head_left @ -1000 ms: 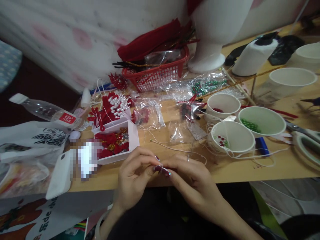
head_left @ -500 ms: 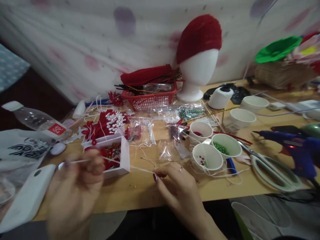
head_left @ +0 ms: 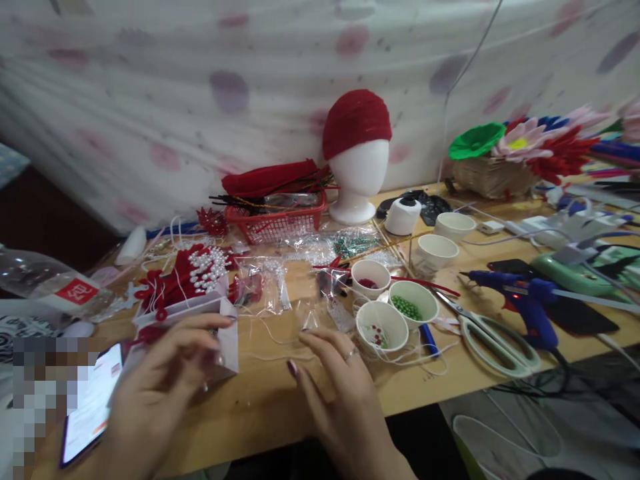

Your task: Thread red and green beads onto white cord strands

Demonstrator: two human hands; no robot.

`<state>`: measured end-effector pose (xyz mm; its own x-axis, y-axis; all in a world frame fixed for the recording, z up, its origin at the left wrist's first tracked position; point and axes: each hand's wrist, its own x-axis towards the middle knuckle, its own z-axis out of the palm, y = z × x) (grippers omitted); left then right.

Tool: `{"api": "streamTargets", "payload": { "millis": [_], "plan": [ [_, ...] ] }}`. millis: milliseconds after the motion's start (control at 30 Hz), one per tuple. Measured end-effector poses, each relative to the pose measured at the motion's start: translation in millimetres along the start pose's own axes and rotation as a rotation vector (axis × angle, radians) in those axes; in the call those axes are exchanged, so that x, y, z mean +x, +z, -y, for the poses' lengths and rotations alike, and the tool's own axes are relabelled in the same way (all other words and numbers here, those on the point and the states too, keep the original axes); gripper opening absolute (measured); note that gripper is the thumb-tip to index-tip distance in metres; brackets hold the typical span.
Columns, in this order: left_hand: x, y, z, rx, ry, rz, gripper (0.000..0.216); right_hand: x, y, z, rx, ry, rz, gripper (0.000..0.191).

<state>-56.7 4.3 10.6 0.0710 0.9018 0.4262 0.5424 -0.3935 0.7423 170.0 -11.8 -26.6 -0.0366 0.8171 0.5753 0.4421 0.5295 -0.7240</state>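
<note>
My left hand [head_left: 167, 383] is in front of the white box [head_left: 231, 333], partly covering it. Its index finger stretches out, while the thumb and other fingers bend together around a tiny shiny bit I cannot make out. Over the table front, my right hand [head_left: 347, 400] has its thumb and fingers apart and holds nothing visible. A thin white thread [head_left: 277, 359] lies on the table between both hands. Just right of my right hand stand paper cups, one with a few red beads [head_left: 377, 337], one with green beads [head_left: 405, 308] and one with dark red beads [head_left: 369, 283].
Scissors [head_left: 493, 340] and a blue glue gun [head_left: 525, 297] lie at the right. A lit phone [head_left: 95, 400] is beside my left hand. Behind are a red basket [head_left: 280, 223], clear bags, a thread cone [head_left: 403, 217] and a white head form [head_left: 360, 173] wearing a red cap.
The thread stretched between my hands now lies on the table. My right thumb and fingers have parted. A lit phone screen shows at the left, and the view has shifted right and up.
</note>
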Motion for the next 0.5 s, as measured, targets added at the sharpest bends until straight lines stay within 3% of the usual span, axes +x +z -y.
{"api": "streamTargets", "payload": {
  "millis": [100, 167, 333, 500],
  "plan": [
    [8.1, 24.3, -17.7, 0.018, 0.08, 0.218, 0.011, -1.0, -1.3, 9.9, 0.326, 0.044, 0.084, 0.028],
    [9.9, 38.1, -26.2, -0.036, 0.087, 0.29, 0.012, -1.7, 0.4, 11.5, 0.479, 0.081, 0.087, 0.019],
    [11.2, 51.7, -33.4, -0.122, -0.039, 0.361, 0.019, -4.8, 2.6, 0.4, 0.558, 0.131, 0.001, 0.007],
    [18.6, 51.7, -35.4, -0.156, -0.022, 0.411, 0.016, -2.3, -5.5, -8.9, 0.563, -0.057, -0.083, 0.011]
  ]
}}
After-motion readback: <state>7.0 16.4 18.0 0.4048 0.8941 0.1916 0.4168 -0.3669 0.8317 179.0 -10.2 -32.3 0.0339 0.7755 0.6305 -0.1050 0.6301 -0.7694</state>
